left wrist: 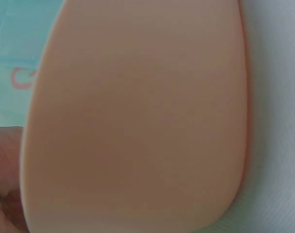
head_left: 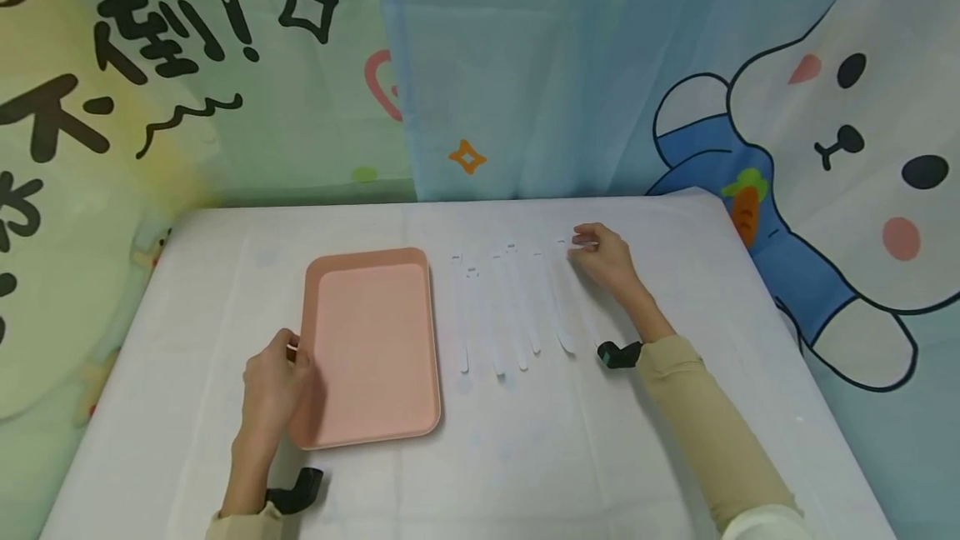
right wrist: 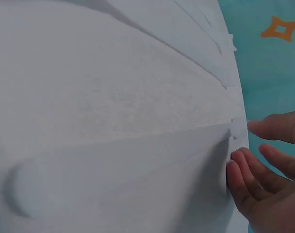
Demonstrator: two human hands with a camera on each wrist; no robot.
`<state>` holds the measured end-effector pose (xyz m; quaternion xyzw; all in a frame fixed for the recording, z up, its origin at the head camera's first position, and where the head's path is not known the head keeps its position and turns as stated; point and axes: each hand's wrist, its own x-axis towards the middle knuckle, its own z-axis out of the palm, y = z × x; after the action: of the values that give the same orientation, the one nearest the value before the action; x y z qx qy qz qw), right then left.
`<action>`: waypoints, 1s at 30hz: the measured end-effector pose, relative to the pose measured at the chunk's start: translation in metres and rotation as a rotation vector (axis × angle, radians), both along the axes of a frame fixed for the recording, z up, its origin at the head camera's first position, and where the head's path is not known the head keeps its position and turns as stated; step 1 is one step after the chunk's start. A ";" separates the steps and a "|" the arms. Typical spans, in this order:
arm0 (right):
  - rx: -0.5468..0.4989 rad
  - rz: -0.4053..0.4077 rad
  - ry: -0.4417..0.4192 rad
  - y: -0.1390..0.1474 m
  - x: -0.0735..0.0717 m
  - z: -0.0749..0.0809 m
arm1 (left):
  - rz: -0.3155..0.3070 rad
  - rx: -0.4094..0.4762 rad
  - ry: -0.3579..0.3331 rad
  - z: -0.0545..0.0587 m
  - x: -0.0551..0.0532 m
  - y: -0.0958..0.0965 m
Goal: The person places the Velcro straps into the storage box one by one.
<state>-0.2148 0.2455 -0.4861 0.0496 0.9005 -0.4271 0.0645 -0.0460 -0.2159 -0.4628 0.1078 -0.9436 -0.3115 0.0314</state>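
Observation:
A shallow pink tray (head_left: 375, 348) lies left of the middle of the white table. At its left rim my left hand (head_left: 273, 377) holds the edge with bent fingers; the tray's wall (left wrist: 138, 116) hides most of that hand (left wrist: 7, 179) in the left wrist view. Several thin white strips (head_left: 517, 307) lie lengthwise, side by side, right of the tray. My right hand (head_left: 603, 257) is at the far end of the rightmost strip (head_left: 561, 307). In the right wrist view, its thumb and fingers (right wrist: 249, 177) are apart, close to that strip's narrow end (right wrist: 237, 128).
The white table (head_left: 510, 473) reaches back to a printed cloth backdrop (head_left: 525, 65) with lettering and a cartoon bear-like figure (head_left: 847, 190). Black wrist cameras (head_left: 618, 354) sit below both hands, close to the tabletop. The strips are hard to tell from the white cloth.

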 end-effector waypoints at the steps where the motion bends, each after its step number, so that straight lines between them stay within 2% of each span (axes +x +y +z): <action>1: 0.019 0.006 0.004 -0.001 -0.002 -0.001 | 0.000 -0.002 0.001 0.000 0.001 0.000; 10: 0.111 0.060 0.013 -0.010 -0.012 -0.005 | 0.002 -0.015 0.020 0.000 0.001 0.000; 14: 0.139 0.047 0.041 -0.011 -0.014 -0.009 | 0.006 -0.016 0.005 -0.001 -0.001 0.000; 19: 0.115 0.004 0.063 -0.010 -0.013 -0.011 | 0.005 -0.001 -0.019 0.000 -0.002 0.002; 26: 0.068 -0.012 0.090 -0.003 -0.010 -0.011 | 0.009 0.004 -0.030 -0.001 -0.001 0.001; 30: -0.021 -0.033 0.111 0.002 -0.008 -0.010 | 0.009 0.009 -0.024 0.000 -0.001 0.000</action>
<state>-0.2232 0.2473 -0.4965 0.0399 0.8973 -0.4395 0.0079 -0.0470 -0.2160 -0.4631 0.1159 -0.9420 -0.3144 0.0210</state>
